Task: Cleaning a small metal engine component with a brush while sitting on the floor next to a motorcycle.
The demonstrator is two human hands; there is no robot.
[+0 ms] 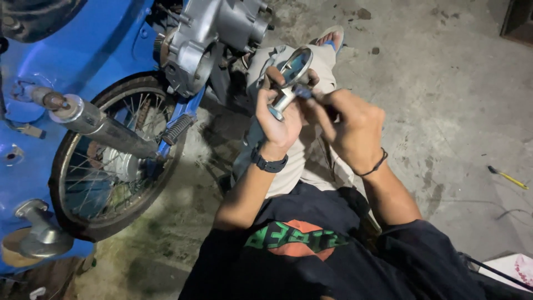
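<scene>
My left hand point(277, 114) grips a round metal engine part point(293, 69) with a short shaft, held up over my lap. A black watch sits on that wrist. My right hand point(347, 122) is closed on a small dark-handled tool point(304, 92) whose tip touches the part near its shaft. A black band circles the right wrist. Both hands meet in the middle of the view, above my beige trousers.
A blue motorcycle point(111, 44) lies on its side at left, with a spoked wheel point(105, 161), exhaust pipe point(100, 125) and grey engine casing point(205, 33). A yellow-handled tool point(508, 178) lies on the concrete floor at right. My sandalled foot point(331, 38) is ahead.
</scene>
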